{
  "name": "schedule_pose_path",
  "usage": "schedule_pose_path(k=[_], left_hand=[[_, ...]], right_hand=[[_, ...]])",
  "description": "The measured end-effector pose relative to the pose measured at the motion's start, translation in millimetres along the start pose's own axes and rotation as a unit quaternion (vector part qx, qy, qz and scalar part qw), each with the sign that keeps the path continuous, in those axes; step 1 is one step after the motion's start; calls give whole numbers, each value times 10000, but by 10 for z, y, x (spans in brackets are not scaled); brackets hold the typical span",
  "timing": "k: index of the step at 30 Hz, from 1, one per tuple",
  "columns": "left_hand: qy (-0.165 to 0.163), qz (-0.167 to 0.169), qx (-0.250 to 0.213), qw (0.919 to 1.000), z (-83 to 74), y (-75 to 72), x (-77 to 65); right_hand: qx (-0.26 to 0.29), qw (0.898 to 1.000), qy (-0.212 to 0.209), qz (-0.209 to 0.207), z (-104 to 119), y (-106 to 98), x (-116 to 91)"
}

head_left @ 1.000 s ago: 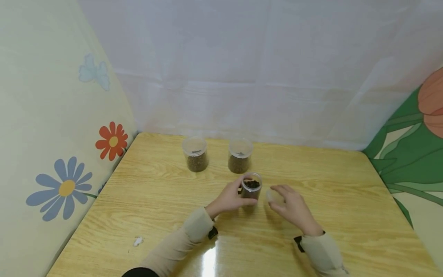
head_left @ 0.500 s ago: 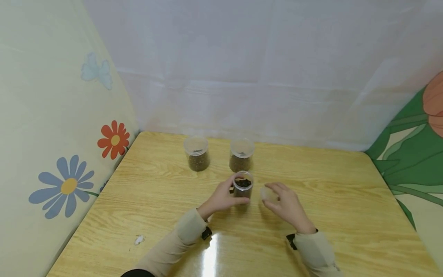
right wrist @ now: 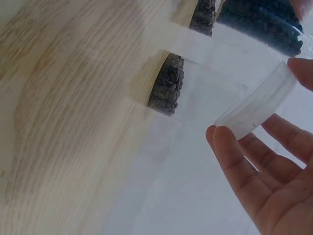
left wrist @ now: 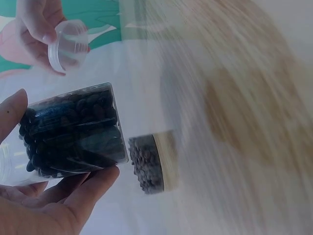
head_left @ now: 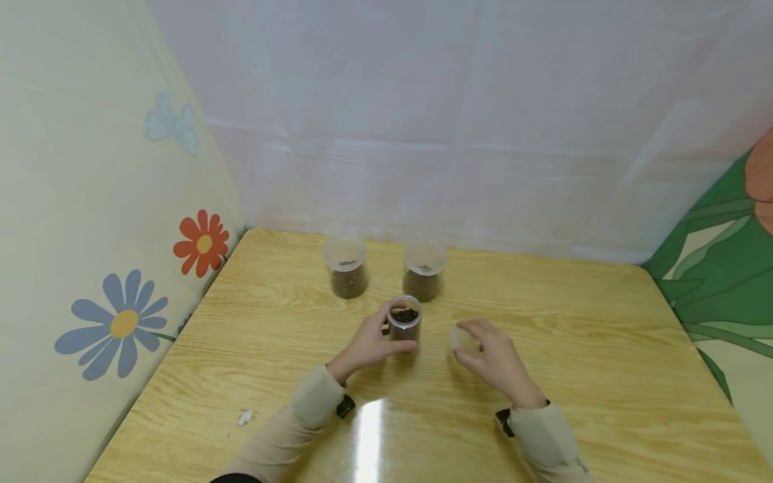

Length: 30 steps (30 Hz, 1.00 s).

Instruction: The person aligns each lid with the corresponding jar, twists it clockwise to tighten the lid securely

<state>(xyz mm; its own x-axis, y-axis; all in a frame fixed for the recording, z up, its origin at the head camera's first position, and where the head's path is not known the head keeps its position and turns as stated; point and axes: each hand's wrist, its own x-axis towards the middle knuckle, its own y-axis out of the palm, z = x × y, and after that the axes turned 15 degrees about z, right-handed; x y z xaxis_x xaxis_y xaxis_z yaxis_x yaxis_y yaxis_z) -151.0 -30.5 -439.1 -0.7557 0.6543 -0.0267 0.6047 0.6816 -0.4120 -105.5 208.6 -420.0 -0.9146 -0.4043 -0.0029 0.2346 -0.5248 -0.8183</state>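
Note:
My left hand [head_left: 372, 341] grips a clear, open-topped jar [head_left: 406, 329] round its side. Dark beans or seeds [left wrist: 73, 132] fill much of it, as the left wrist view shows. To the right, my right hand [head_left: 496, 355] pinches a translucent screw lid [right wrist: 259, 103] by its edge, between thumb and fingers. The lid is held apart from the jar, tilted on its side. Behind the hands stand two larger clear jars with lids on, a left jar [head_left: 348, 278] and a right jar [head_left: 424, 280], each partly filled with brown grains.
The wooden table [head_left: 574, 322] runs back to a white cloth wall [head_left: 447, 134]. A small white scrap [head_left: 244, 418] lies at the front left. Flower-painted panels [head_left: 96, 201] border the left and right sides.
My left hand has carried the open jar leftward. My right hand, with the lid in it, has also shifted a little to the left. The two rear jars stay put.

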Motion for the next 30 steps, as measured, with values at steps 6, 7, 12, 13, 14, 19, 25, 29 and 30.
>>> schedule_pose_path(k=[6,7,12,13,14,19,25,29,30], left_hand=[[-50,-8,-15,10000,50,-37,-41],[-66,-8,20,10000,60,-40,-43],[-58,0,283,9996,104,-47,-47],[-47,1,337,9994,110,-50,-49],[-37,10,397,9992,116,-54,-50],[-50,102,771,9970,127,-87,-53],[13,146,1222,9924,85,-120,-51],[-110,100,1293,9915,53,-127,-53],[-168,83,1297,9914,47,-130,-52]], right_hand=[[30,10000,56,30,1,12,4],[41,10000,44,35,1,15,5],[49,10000,-1,44,2,25,6],[45,10000,-4,45,3,26,5],[50,10000,-1,52,3,27,5],[28,10000,7,75,2,26,2],[9,10000,-16,57,14,15,-3],[18,9999,15,106,15,11,-10],[24,9999,29,121,15,8,-12]])
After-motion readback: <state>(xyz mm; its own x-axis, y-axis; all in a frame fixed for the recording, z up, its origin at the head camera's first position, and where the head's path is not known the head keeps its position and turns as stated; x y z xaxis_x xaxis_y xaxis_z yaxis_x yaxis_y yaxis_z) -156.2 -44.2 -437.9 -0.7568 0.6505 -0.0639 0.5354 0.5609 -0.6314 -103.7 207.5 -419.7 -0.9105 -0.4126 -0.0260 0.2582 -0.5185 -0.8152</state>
